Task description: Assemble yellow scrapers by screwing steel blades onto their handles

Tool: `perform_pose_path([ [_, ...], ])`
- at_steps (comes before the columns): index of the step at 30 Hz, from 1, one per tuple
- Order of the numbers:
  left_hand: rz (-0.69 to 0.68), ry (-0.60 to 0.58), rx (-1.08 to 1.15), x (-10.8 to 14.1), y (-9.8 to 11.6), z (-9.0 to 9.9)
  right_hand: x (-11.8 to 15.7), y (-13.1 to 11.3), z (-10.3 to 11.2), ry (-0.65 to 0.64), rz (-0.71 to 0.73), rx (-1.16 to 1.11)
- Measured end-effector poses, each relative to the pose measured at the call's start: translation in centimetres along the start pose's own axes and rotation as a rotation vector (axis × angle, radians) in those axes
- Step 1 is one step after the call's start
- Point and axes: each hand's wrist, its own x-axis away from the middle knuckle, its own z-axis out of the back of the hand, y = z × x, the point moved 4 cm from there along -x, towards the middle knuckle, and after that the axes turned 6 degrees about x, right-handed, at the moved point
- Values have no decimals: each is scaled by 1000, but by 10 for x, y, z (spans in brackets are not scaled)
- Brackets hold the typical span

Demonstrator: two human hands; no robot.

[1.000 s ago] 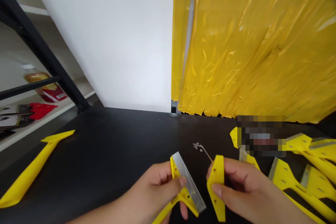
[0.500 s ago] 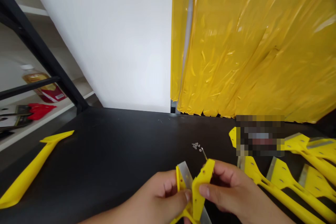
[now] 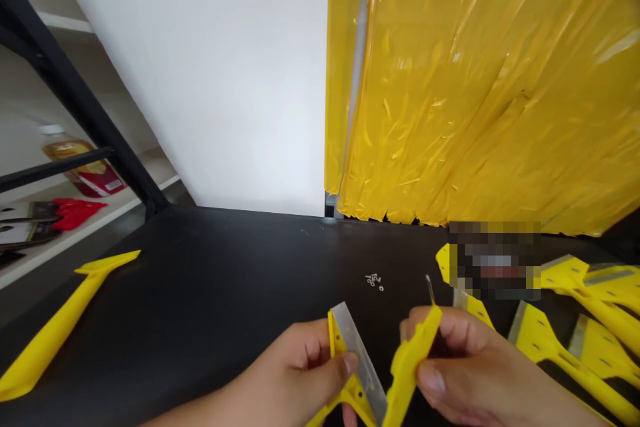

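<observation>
Tilting edge-on, the yellow plate (image 3: pixel 413 367) has swung off most of the blade (image 3: pixel 369 367) in the last half-second, so they seem unjoined; lower centre, the right hand (image 3: pixel 473 370) has fingers pinching plate and metal tool (image 3: pixel 431 289), the left hand (image 3: pixel 300 370) clamps blade and yellow handle (image 3: pixel 354 395)

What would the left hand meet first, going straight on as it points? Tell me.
Beyond the bladed yellow scraper that the left hand itself holds, likely the yellow plate pinched in the right hand; whether their depths line up is unclear.
</observation>
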Motion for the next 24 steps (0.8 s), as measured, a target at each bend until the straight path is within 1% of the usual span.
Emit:
perform_pose_path([
  [2, 12, -35, 10, 0, 0, -1, -2, -1, 0, -2, 27, 30],
  [4, 0, -20, 21, 1, 2, -2, -5, 0, -1, -11, 38, 79],
  [7, -50, 5, 31, 3, 3, -4, -8, 3, -4, -11, 23, 201],
  [10, -110, -22, 40, 3, 1, -7, -12, 6, -8, 37, 21, 343],
  [13, -125, -42, 25, 3, -2, -8, -17, 8, -12, 42, 28, 438],
  [19, -134, -65, 3, 5, 1, -8, -21, 13, -14, 60, 76, 509],
  [24, -145, -85, 7, 3, -6, -9, -20, 12, -17, 69, 109, 527],
])
